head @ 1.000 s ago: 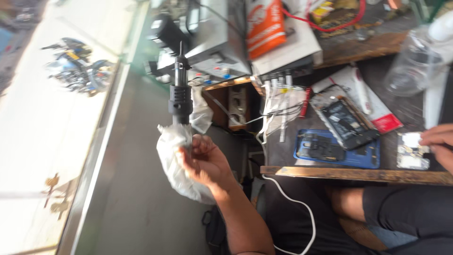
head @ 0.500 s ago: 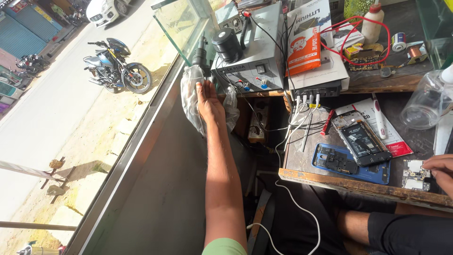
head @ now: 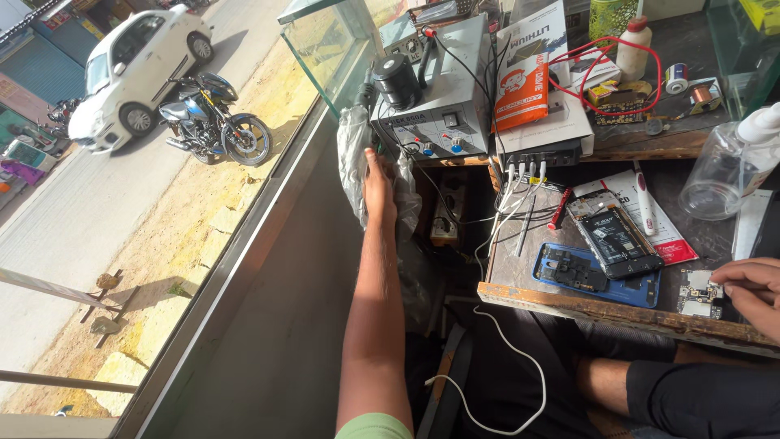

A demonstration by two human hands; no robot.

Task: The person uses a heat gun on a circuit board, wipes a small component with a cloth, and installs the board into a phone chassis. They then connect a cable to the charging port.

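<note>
My left arm stretches far out to the left. My left hand (head: 378,180) lies flat against a crumpled clear plastic bag (head: 353,154) hanging beside a grey rework station (head: 455,114), fingers extended and holding nothing. The black hot-air handle (head: 396,79) stands in its holder on top of the station, just above my fingertips. At the right edge my right hand (head: 751,294) pinches a small green circuit board (head: 695,294) on the wooden bench (head: 569,302).
A blue phone frame (head: 589,275) and an opened phone (head: 616,238) lie on the bench. A clear bottle (head: 727,175), red wires (head: 597,61) and boxes crowd the back shelf. A white cable (head: 508,358) hangs below. A motorbike (head: 213,126) and white car (head: 134,69) are outside.
My left hand has let go of the hot-air handle, which now stands in its holder, and has slid down onto the plastic bag. My view has swung to the right and steadied.
</note>
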